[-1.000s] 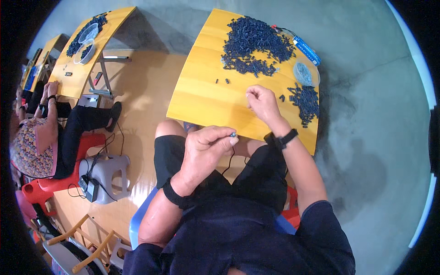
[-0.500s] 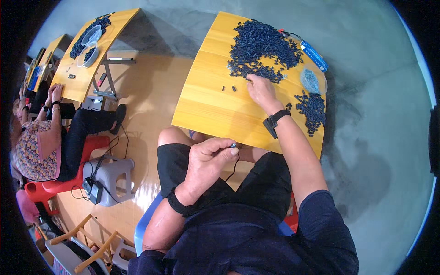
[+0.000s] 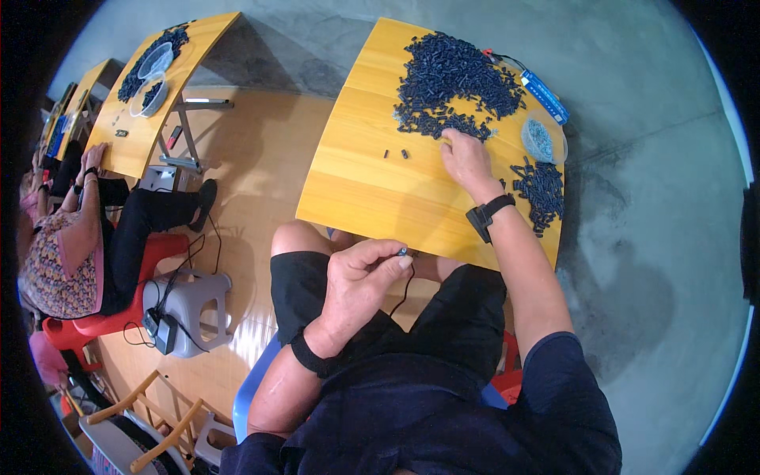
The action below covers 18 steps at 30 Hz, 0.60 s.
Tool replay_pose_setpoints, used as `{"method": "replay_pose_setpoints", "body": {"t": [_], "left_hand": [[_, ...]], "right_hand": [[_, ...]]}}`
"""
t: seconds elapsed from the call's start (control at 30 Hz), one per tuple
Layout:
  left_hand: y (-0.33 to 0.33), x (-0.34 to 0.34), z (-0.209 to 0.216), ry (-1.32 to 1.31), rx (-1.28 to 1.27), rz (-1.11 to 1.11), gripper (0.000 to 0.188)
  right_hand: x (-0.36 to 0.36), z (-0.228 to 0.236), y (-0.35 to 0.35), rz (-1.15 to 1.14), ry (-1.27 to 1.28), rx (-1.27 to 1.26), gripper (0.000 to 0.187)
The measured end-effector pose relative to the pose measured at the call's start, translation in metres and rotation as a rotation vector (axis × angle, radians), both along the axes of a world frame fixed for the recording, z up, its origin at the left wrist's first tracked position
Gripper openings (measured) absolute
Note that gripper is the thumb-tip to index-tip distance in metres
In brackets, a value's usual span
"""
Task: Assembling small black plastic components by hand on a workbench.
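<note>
My left hand (image 3: 356, 277), held over my lap near the table's front edge, pinches a small dark part with a shiny bluish tip (image 3: 403, 252) between thumb and forefinger. At the near edge of a large pile of small black tube-like parts (image 3: 455, 75), my right hand (image 3: 469, 165) reaches down with its fingers bent together. Whatever lies between those fingertips is too small to make out. Two loose black pieces (image 3: 404, 154) lie on the yellow table (image 3: 348, 178), left of my right hand.
At the table's right side stand a clear tub of small pale pieces (image 3: 537, 141), a second heap of black parts (image 3: 541, 194) and a blue-and-white box (image 3: 544, 96). To the left, another person (image 3: 67, 253) sits at a similar table (image 3: 131, 146). A grey stool (image 3: 194, 309) holds cables.
My right hand has shifted slightly right and toward me along the pile's near edge. My left hand stays nearly in place with its small part.
</note>
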<state>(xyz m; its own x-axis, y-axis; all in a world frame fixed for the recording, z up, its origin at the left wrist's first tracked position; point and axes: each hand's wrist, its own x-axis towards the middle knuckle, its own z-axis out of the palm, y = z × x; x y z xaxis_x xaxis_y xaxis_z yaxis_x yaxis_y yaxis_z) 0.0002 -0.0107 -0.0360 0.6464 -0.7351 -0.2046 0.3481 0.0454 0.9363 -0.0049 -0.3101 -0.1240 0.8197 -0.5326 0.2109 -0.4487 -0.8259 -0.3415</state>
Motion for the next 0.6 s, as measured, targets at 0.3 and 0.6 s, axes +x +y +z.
{"method": "replay_pose_setpoints", "body": {"t": [0.3, 0.6], "left_hand": [[0.002, 0.002, 0.000, 0.037, -0.060, 0.037, 0.017], [0.004, 0.003, 0.003, 0.021, -0.026, 0.038, 0.017]], "right_hand": [[0.027, -0.001, 0.003, 0.125, 0.044, 0.009, 0.016], [0.031, -0.007, 0.007, 0.134, 0.135, -0.038, 0.016]]}}
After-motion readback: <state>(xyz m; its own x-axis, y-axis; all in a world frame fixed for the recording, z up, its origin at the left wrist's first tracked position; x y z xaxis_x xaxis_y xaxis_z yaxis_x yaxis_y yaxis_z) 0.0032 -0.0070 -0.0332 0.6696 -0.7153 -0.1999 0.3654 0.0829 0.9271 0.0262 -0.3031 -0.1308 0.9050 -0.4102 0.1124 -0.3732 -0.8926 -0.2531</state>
